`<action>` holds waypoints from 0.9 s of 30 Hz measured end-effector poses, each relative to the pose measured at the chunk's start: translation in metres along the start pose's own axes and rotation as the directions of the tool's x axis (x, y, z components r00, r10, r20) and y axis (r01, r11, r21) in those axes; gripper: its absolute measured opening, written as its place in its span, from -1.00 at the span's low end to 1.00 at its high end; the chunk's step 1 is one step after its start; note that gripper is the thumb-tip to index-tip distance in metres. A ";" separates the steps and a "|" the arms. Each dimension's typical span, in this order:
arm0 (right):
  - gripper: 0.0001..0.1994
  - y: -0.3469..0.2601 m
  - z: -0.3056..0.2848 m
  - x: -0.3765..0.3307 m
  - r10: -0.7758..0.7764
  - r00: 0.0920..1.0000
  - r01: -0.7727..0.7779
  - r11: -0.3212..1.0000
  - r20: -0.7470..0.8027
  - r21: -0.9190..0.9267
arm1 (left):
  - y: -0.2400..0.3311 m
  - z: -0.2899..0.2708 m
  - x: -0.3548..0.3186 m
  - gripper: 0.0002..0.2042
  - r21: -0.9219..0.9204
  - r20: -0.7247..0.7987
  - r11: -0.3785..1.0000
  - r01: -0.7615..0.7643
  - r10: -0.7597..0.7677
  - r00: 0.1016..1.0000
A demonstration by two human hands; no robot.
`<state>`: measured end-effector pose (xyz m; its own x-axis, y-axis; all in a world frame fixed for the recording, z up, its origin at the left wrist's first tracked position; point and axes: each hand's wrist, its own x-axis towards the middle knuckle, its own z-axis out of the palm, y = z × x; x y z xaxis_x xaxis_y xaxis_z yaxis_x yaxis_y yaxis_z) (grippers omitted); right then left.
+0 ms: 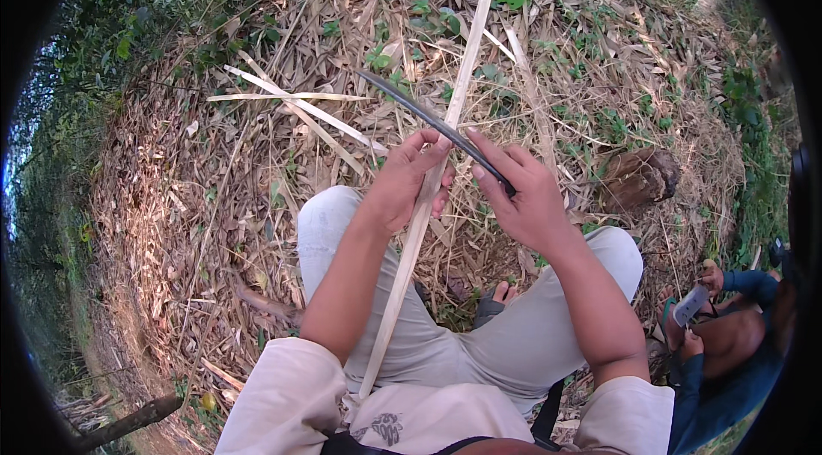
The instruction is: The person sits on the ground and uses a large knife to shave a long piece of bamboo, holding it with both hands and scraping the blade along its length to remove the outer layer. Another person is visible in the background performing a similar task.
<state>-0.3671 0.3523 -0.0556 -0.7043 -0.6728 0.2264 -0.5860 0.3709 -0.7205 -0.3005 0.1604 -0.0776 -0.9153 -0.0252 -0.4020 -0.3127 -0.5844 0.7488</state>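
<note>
A long pale strip of split wood, likely bamboo (pixel 396 305), runs from my lap up between my knees and away past my hands. My left hand (pixel 401 181) is closed around the middle of this strip. In my right hand (pixel 527 198) is a long, narrow dark knife (pixel 407 102), gripped at its near right end. Its blade slants up to the left and crosses over the strip just above my left fingers. Whether the edge touches the strip I cannot tell. The knife's handle is mostly hidden by my right hand.
Several pale strips (pixel 287 97) lie crossed on the leaf-covered ground (pixel 188 190), ahead and left. A short brown stump (pixel 638 181) stands right of my knee. At the far right sits another person (pixel 732 344) holding a flat grey blade-like thing (pixel 690 305).
</note>
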 end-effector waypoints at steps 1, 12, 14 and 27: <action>-0.52 0.001 0.001 -0.001 -0.020 1.000 0.020 0.999 -0.023 -0.033 | 0.001 0.007 -0.001 -0.80 0.016 0.008 1.000 -0.014 0.014 1.000; -0.38 0.008 -0.005 -0.004 -0.098 0.995 0.103 0.973 0.035 -0.207 | -0.009 0.025 -0.012 -0.77 -0.051 0.065 0.997 -0.054 0.058 0.996; -0.39 0.010 -0.003 -0.005 -0.149 0.989 0.147 0.965 0.007 -0.218 | -0.010 0.030 -0.016 -0.76 -0.032 0.060 0.997 -0.069 0.071 0.996; -0.47 0.016 -0.024 0.003 -0.490 0.872 0.427 0.755 0.005 -0.498 | -0.007 0.044 -0.027 -0.78 0.093 0.140 0.994 0.058 -0.071 0.988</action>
<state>-0.3883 0.3713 -0.0506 -0.3247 -0.7717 0.5468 -0.9427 0.3112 -0.1205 -0.2847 0.2012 -0.0488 -0.9174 0.1302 -0.3762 -0.3877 -0.5067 0.7700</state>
